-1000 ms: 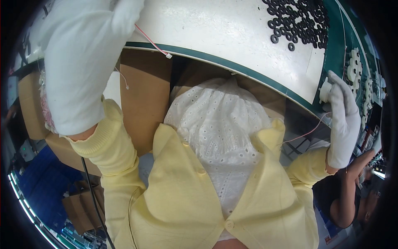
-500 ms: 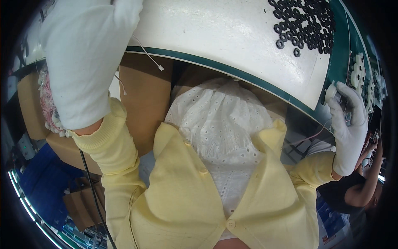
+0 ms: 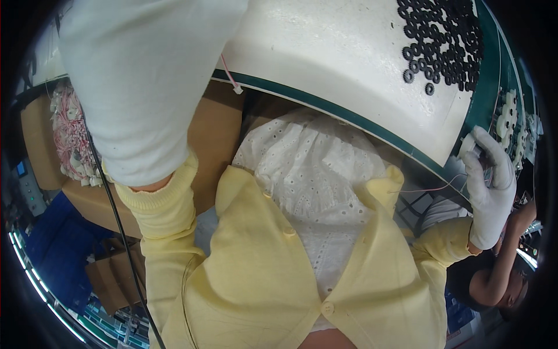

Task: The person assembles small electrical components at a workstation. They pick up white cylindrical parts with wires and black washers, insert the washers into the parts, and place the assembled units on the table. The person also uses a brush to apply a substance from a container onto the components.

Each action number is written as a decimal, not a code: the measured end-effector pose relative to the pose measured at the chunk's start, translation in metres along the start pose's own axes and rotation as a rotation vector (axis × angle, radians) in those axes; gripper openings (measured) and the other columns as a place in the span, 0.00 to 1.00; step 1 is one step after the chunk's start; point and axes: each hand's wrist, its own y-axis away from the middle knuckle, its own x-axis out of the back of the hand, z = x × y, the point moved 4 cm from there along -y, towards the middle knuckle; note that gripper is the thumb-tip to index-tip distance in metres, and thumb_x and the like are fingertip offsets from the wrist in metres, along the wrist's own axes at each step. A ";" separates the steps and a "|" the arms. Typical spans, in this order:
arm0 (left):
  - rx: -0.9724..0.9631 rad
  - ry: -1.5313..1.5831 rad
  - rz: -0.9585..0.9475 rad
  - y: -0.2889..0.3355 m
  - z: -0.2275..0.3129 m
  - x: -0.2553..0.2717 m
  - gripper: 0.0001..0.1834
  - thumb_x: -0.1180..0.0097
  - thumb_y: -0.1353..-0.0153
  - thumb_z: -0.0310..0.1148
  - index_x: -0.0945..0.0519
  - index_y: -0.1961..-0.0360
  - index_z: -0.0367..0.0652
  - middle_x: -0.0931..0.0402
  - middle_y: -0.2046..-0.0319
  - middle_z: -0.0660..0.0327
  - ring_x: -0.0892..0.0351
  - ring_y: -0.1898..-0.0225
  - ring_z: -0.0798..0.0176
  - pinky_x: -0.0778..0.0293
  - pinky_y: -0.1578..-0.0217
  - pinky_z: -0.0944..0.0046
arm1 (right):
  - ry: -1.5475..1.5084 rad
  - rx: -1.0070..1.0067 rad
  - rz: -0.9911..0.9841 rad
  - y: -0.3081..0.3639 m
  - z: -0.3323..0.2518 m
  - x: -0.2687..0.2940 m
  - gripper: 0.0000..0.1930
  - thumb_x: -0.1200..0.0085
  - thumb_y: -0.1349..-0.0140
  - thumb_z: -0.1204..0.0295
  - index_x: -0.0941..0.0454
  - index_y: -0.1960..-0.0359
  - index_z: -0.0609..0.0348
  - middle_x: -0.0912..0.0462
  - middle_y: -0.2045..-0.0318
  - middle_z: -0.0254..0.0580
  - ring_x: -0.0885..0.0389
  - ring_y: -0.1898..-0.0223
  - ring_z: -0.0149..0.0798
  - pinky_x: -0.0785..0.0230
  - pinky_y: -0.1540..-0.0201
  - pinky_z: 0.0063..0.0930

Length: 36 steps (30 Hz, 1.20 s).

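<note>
My left hand (image 3: 145,75), in a white glove, reaches over the left part of the white work surface (image 3: 308,46). Its fingers lie beyond the upper edge of the picture, so what they do is hidden. Beside that wrist a pink-and-white wire with a small white plug (image 3: 237,89) hangs over the table edge. At the right corner my gloved right hand (image 3: 493,192) curls its fingers round a small white round part (image 3: 467,144). A thin pinkish wire (image 3: 430,190) trails from near that hand toward my sleeve.
Many black toothed gears (image 3: 444,46) lie at the far right. White parts (image 3: 507,119) line the green edge beyond my right hand. At left, an open cardboard box (image 3: 40,139) holds bundled pink-and-white wires (image 3: 72,136); a black cable (image 3: 119,227) hangs before it. Another person (image 3: 488,276) sits at right.
My left hand has moved right and now covers more of the table's left part, and the hanging wire has shifted right with it. My right hand stays nearly in place, still holding the white part.
</note>
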 end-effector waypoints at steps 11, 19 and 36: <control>0.169 0.110 -0.003 0.002 -0.002 -0.011 0.15 0.36 0.44 0.22 0.17 0.54 0.39 0.19 0.59 0.53 0.19 0.59 0.50 0.24 0.57 0.57 | 0.092 -0.050 0.018 -0.005 0.007 0.009 0.21 0.41 0.36 0.81 0.20 0.40 0.64 0.15 0.51 0.43 0.16 0.55 0.31 0.24 0.52 0.22; 0.263 0.119 0.001 -0.001 -0.002 0.000 0.16 0.36 0.44 0.22 0.17 0.52 0.39 0.19 0.57 0.53 0.19 0.57 0.51 0.24 0.56 0.58 | 0.040 -0.057 -0.022 -0.014 -0.005 0.012 0.21 0.40 0.35 0.78 0.19 0.39 0.63 0.15 0.53 0.41 0.17 0.57 0.29 0.25 0.55 0.20; 0.254 -0.030 -0.121 0.011 -0.006 -0.015 0.19 0.37 0.40 0.22 0.19 0.46 0.43 0.21 0.48 0.52 0.21 0.53 0.55 0.24 0.54 0.60 | 0.119 0.338 0.111 -0.025 -0.030 -0.003 0.23 0.26 0.52 0.74 0.14 0.50 0.58 0.14 0.65 0.38 0.19 0.69 0.36 0.27 0.64 0.29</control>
